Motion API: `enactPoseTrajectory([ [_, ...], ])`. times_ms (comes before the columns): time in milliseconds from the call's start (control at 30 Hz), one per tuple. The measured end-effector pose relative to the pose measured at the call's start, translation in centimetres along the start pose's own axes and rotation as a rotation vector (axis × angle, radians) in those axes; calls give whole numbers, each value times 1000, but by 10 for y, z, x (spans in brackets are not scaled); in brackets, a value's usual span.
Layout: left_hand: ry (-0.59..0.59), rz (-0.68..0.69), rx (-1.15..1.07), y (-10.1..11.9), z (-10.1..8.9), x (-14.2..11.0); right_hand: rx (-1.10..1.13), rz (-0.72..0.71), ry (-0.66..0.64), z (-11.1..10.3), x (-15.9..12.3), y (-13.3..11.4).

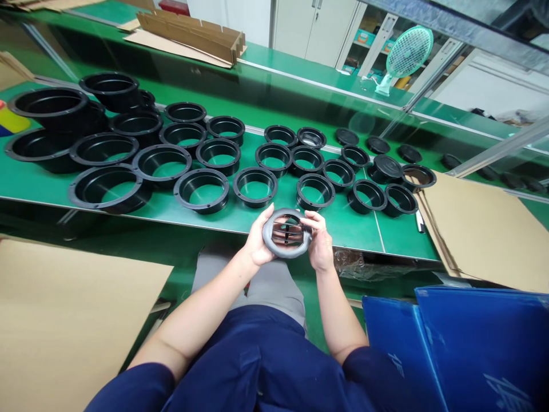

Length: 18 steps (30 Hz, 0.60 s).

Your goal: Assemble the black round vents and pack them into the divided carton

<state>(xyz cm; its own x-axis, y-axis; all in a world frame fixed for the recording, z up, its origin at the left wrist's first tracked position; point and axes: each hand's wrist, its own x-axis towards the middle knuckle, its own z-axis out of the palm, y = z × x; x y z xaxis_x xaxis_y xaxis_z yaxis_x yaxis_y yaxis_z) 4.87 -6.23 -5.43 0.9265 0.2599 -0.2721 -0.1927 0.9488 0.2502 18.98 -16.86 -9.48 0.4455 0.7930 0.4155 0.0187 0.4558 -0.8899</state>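
Note:
A round black air vent (270,236) with thin slats across its opening is held up in front of my lap, near the table's front edge. My left hand (258,240) wraps around its left side, thumb along the rim. On the other side, my right hand (321,243) grips the rim with its fingers bent over the top right. Just beyond stand several black flanged rings on the green table, the nearest being one ring (315,193) and another ring (255,189). Part of the vent's back is hidden by my hands.
Stacked wider black rings (49,106) stand at the left. Flat black discs (346,136) lie toward the back right. Cardboard sheets (493,223) and blue boxes (484,337) are at my right, with a cardboard sheet (72,320) at my left. A green fan (407,54) stands behind.

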Motion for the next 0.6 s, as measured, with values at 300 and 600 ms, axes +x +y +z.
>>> enactPoseTrajectory([
  [300, -27, 3, 14, -1, -3, 0, -58, 37, 32, 2, 0, -2],
  [600, -24, 7, 13, -4, 0, -1, -133, 43, 21, 1, 0, -3],
])
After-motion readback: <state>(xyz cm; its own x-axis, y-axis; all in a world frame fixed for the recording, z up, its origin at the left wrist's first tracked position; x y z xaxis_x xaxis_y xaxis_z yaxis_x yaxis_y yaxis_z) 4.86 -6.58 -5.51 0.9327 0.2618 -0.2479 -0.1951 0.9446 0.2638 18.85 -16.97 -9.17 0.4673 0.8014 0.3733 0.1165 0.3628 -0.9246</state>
